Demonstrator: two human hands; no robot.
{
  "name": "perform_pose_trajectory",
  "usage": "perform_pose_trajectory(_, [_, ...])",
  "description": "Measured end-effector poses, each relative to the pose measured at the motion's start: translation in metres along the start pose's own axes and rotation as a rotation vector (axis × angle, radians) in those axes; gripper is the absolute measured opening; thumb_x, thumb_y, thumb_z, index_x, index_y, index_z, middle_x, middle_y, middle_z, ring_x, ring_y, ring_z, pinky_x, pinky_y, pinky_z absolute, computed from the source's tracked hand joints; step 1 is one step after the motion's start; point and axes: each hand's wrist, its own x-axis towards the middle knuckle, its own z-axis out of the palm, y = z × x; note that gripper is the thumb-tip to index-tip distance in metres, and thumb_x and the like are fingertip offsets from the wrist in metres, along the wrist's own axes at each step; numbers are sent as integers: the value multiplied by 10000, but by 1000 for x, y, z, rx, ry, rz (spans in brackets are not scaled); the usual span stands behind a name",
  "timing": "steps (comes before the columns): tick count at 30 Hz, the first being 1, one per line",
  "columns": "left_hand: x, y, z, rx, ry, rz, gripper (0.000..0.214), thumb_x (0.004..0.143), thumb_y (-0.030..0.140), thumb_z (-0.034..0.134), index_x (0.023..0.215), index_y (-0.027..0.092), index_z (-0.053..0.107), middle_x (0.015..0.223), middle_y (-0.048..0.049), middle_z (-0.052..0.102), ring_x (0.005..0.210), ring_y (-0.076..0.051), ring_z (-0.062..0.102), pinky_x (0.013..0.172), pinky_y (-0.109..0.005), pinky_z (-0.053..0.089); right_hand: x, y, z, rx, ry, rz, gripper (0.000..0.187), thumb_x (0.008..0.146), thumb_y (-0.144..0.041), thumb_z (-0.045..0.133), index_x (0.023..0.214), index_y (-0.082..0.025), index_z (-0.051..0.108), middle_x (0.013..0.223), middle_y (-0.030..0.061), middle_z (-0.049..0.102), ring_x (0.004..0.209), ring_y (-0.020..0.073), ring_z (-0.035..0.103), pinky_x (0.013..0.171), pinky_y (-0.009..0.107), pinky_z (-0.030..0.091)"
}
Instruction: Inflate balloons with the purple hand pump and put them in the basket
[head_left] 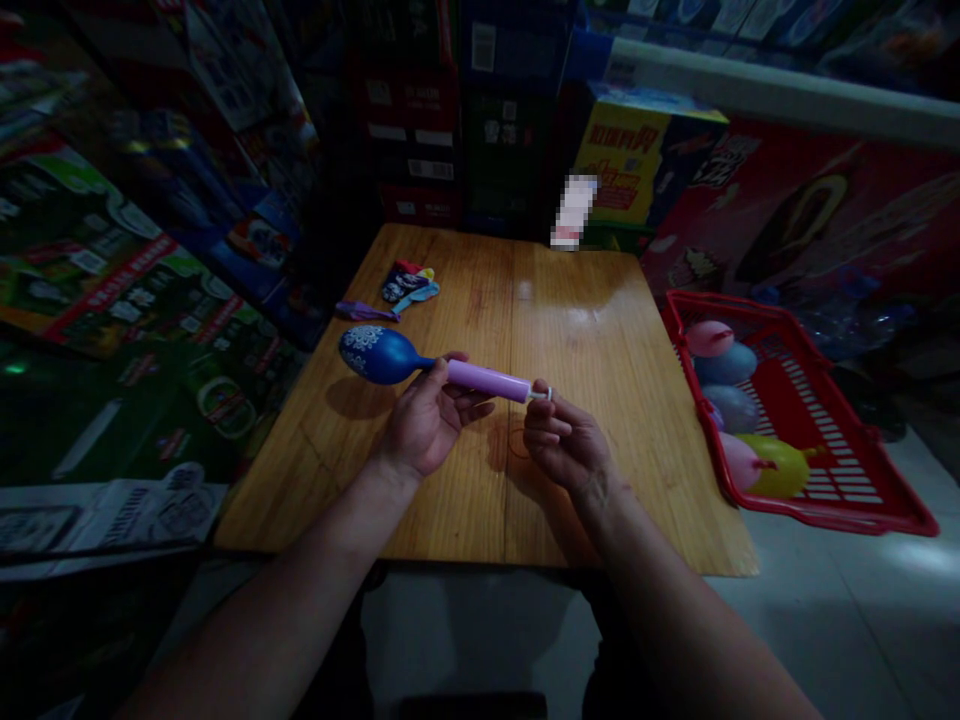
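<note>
A partly filled blue balloon (382,356) with a white lacy print sits on the left end of a purple balloon pump (487,380), above the wooden table. My left hand (431,415) is closed around the balloon's neck and the pump's nozzle end, thumb on top. At the other end, my right hand (562,435) pinches the white plunger handle (541,394), with the rod mostly pushed in. Behind the blue balloon lie several flat balloons (409,285) in dark blue, red and light blue, beside a flat purple balloon (365,311).
The wooden table (600,350) spreads under both hands, a thin ring-shaped band (519,443) on it. On the right, a red basket (840,518) holds several small filled balloons. Stacked cartons (420,140) stand behind, green beer cartons (112,260) to the left.
</note>
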Motion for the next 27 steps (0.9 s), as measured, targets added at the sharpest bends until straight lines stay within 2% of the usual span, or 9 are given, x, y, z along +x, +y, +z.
perform_pose_trajectory(3, [4,14,-6,-18,35,41,281,1017,439,650,1175,208,674,965,-73,773,864,-228,784,760,-350,648,-7,-15,3,-77,32,-82,85,999,-173,605,972,-199,682,673,-72,567,431,38,285,445,140,360])
perform_pose_trajectory(6, [1,19,-8,-22,36,87,300,1017,462,647,1200,225,668,1023,-74,777,917,-243,785,751,-351,650,-12,-19,4,-88,83,-179,130,1019,-187,577,950,-212,684,652,-84,523,422,46,253,427,148,331])
perform_pose_trajectory(10, [-8,4,-2,-5,-51,-27,323,1011,469,657,1243,245,631,1171,-116,768,1076,-305,761,803,-444,655,-9,0,2,17,28,-72,54,977,-175,649,983,-213,686,710,-69,616,455,33,358,480,128,408])
perform_pose_trajectory(14, [-7,-9,3,-18,-31,-42,284,1030,449,629,1198,220,641,1189,-145,768,1075,-275,758,834,-398,640,-3,13,-2,29,-24,9,74,960,-178,691,1026,-212,690,744,-67,658,460,16,379,493,103,422])
perform_pose_trajectory(18, [-1,-1,0,4,-27,-63,273,1036,427,616,1191,206,657,1161,-143,774,994,-277,775,747,-365,640,-8,0,-2,-40,13,-29,45,967,-182,670,983,-215,694,712,-70,632,442,23,324,461,101,382])
perform_pose_trajectory(21, [0,13,-6,0,1,27,260,1044,417,604,1173,203,673,1083,-117,786,931,-255,783,740,-347,641,-15,-17,-1,-163,56,-127,95,1004,-206,613,961,-224,696,677,-80,583,428,36,248,433,115,340])
perform_pose_trajectory(23, [-2,18,-9,-1,10,92,274,1042,444,606,1181,216,672,1114,-109,786,941,-250,785,746,-341,643,-18,-22,-1,-149,49,-166,146,1023,-197,572,949,-221,695,656,-88,558,413,34,204,417,115,313])
perform_pose_trajectory(25, [-5,16,-10,7,-12,79,302,1030,475,623,1210,234,654,1194,-114,772,998,-279,783,758,-369,648,-17,-18,0,-69,2,-137,139,1011,-168,580,940,-204,694,648,-90,568,402,22,202,417,109,316])
perform_pose_trajectory(27, [-7,7,-9,-2,-40,-4,320,1022,481,637,1231,238,631,1213,-127,765,1028,-306,781,786,-417,652,-14,-8,0,2,-55,-65,81,974,-141,631,950,-182,696,658,-78,606,400,11,242,429,110,348])
